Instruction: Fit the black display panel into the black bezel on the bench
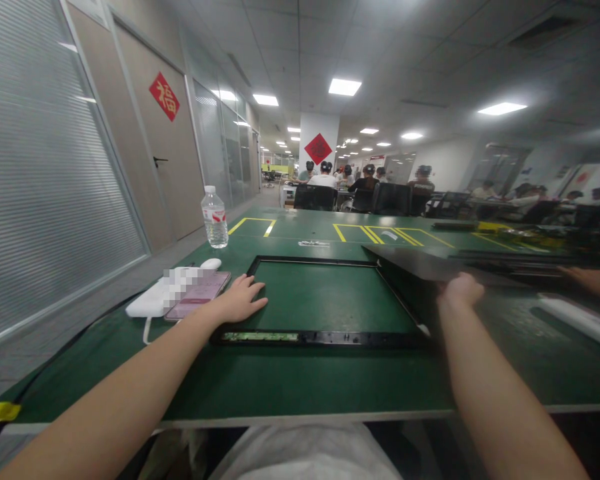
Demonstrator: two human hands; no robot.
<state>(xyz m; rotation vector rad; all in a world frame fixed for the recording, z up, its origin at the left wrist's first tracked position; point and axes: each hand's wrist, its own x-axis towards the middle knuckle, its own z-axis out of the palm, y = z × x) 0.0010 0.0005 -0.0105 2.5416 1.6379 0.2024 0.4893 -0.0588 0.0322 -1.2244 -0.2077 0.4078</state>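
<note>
Head view: a black rectangular frame (360,338) lies flat on the green surface (330,383), directly in front of the person. The surface shows through the frame's open centre. A green circuit strip (260,337) is seated in the left part of the near bar.

Left hand (240,299): placed at the left side of the frame, palm down. The fingers are spread apart and are not closed on anything.

Right hand (463,290): positioned at the dark panel (405,261), to the right of the frame. The fingers are curled together and clamped on the panel; motion blur hides the exact grip. The panel is tilted, and its left portion overlaps the frame's right side in this view. Contact between panel and frame cannot be confirmed.

Items left of the frame: a white device (150,301), partly pixelated, lies beside a phone (200,295). A small white rounded object (211,264) is located just beyond the phone. A clear bottle (216,220) with a red and white label stands upright farther back.

Items beyond the frame: a small pale strip (314,244) lies near the far bar. Yellow tape markings (260,219) are applied to the far part of the surface.

Items at right: a long white object (580,320) lies near the right edge of the view. Another person's hand (575,275), blurred, extends in from the right, near dark flat parts (515,265).
</note>
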